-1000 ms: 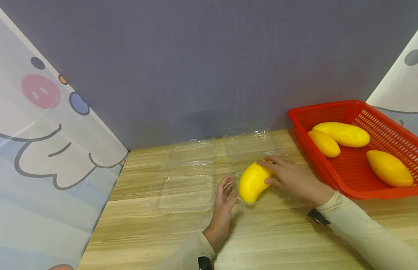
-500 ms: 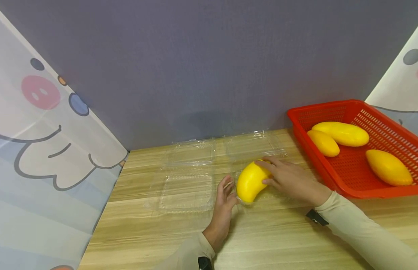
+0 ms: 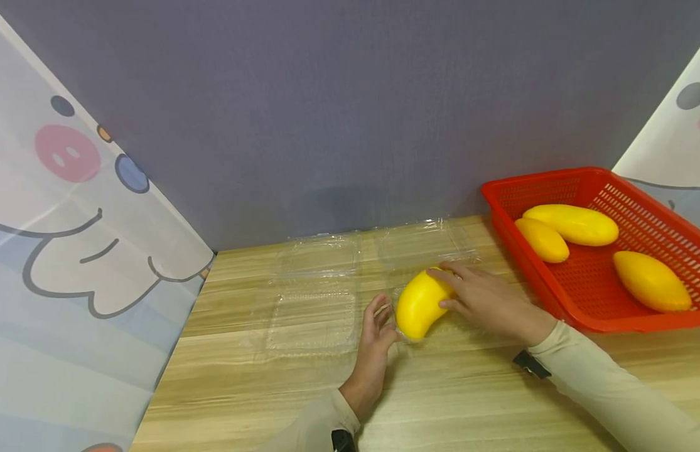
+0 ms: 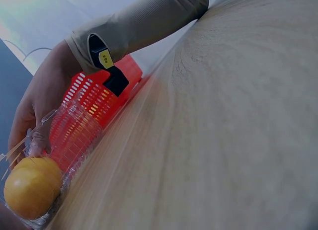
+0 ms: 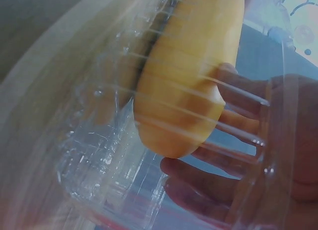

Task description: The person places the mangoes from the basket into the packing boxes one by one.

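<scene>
A yellow mango (image 3: 423, 304) stands tilted in the near half of a clear plastic clamshell box (image 3: 420, 242), its lid folded back. My right hand (image 3: 479, 298) grips the mango from the far right side, thumb and fingers curved over it. The right wrist view shows the mango (image 5: 184, 86) through the ribbed clear wall, fingertips at its rounded end. My left hand (image 3: 375, 339) is raised at the left wall of the box, fingers loosely bent, its thumb close to the front corner. In the left wrist view the rounded end of the mango (image 4: 32, 188) shows behind clear plastic.
A second opened clear box (image 3: 312, 320) lies on the wooden table (image 3: 225, 370) to the left. On the right stands a red perforated basket (image 3: 598, 323) with 3 mangoes (image 3: 651, 282) inside. A grey partition (image 3: 338, 125) borders the back of the table.
The mango and my right hand have shifted slightly to the left from a second ago, then stayed almost still. My left hand has not visibly moved.
</scene>
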`<control>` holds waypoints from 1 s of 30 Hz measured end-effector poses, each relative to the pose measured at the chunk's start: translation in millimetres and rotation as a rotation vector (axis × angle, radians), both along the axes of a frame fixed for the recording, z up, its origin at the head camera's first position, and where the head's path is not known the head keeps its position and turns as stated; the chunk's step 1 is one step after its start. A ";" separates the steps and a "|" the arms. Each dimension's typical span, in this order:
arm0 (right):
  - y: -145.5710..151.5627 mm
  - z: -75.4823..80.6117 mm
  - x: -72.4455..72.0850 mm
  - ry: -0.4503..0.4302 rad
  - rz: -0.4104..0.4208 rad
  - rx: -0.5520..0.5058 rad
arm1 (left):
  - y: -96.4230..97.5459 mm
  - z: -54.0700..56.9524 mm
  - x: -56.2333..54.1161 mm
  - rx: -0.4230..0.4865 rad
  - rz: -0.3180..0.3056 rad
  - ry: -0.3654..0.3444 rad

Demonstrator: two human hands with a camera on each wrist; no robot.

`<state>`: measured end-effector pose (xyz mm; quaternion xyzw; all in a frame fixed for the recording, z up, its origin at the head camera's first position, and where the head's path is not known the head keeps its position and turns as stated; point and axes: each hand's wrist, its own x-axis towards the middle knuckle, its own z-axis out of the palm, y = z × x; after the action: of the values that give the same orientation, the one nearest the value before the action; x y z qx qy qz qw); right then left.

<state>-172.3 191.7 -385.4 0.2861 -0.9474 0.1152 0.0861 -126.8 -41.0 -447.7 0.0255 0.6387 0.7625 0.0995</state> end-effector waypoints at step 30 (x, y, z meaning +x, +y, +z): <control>1.6 0.4 2.0 -0.014 0.019 -0.002 | -0.3 1.8 0.7 0.011 0.003 -0.008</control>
<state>-170.3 193.3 -384.9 0.2940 -0.9451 0.1190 0.0789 -126.2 -41.3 -445.9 0.0220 0.6343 0.7661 0.1008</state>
